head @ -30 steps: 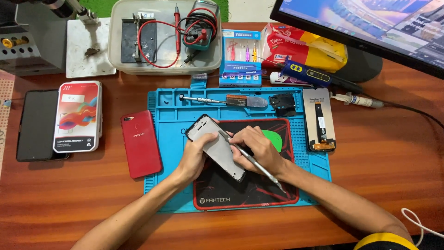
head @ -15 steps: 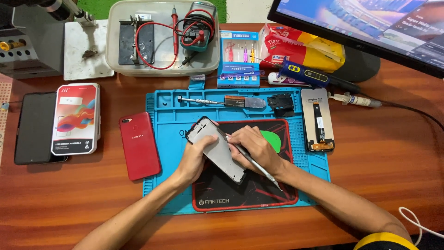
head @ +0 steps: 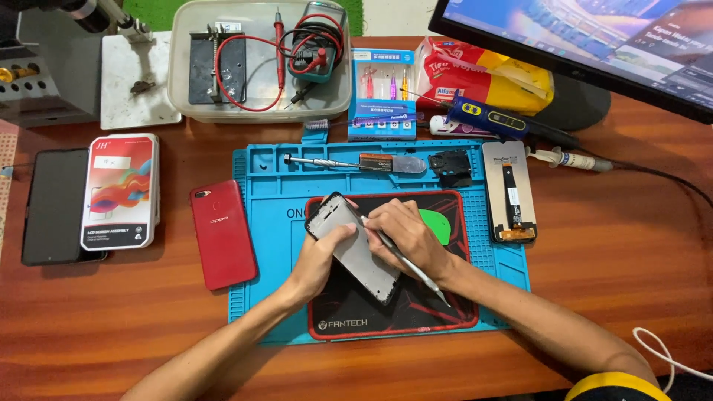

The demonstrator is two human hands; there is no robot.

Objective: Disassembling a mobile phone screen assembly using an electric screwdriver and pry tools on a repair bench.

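Phones and parts crowd the wooden desk [head: 631, 245] from edge to edge. At the far left of the frame a black phone [head: 56, 206] lies flat, with a boxed screen part [head: 119, 191] overlapping its right side. Above them, in the upper left, sit a grey metal block [head: 44, 74] and a white plate [head: 137, 78]. Next comes a red phone [head: 223, 235], face down, touching the left edge of the blue work mat [head: 260, 223]. At the top, a clear plastic tub [head: 256, 63] holds a meter with red and black leads.

On the mat lies a black pad with a red border [head: 356, 312], and over it the left hand [head: 316, 260] grips the lower left edge of a grey phone frame [head: 353, 245], thumb on top, holding it tilted. The right hand [head: 408, 238] rests on the frame's upper right side, fingers closed around a thin metal tool [head: 412, 269] whose tip touches the frame near its top corner. A green pick [head: 438, 226] shows just behind the right hand, partly hidden by it.

Above the hands a screwdriver [head: 349, 162] lies along the mat's tray, a small black part [head: 449, 167] beside it. Further right, a display panel with its cable [head: 509, 191] rests on the mat's right edge. Behind it are a blue tool pack [head: 379, 93], a red and yellow bag [head: 483, 82], a blue and yellow pen-shaped device [head: 494, 119], and a monitor [head: 587, 41] in the upper right.
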